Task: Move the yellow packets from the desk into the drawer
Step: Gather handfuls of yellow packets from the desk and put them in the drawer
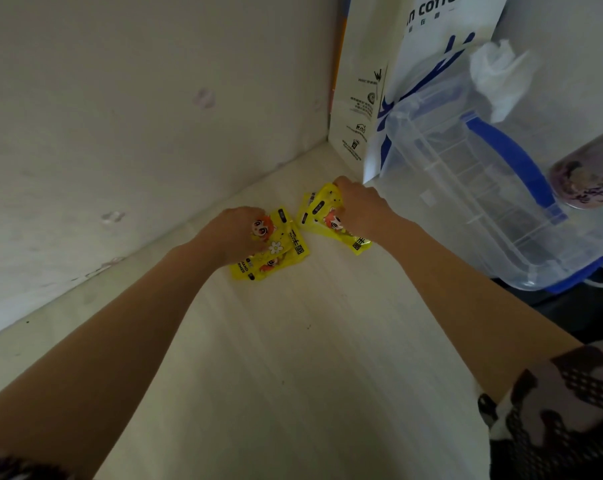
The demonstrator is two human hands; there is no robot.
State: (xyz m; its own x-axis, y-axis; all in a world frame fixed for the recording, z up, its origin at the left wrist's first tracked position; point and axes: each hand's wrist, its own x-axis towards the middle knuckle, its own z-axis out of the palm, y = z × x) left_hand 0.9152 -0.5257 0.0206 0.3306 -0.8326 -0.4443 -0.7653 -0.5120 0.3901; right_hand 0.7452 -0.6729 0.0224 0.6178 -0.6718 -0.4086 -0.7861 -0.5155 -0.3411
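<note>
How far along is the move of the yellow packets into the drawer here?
Early. Nothing looks stowed: no drawer is in view. In hand: the left hand grips one bunch of yellow packets and the right hand grips another bunch, both still on the desk. Left: lifting them and carrying them to the drawer.

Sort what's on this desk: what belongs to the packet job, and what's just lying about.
Job:
- yellow packets under the left hand
- yellow packets gripped by the right hand
- left hand
- right hand

Lying about:
- coffee paper bag
- clear plastic bin with blue handle
- crumpled tissue
- patterned bottle
</note>
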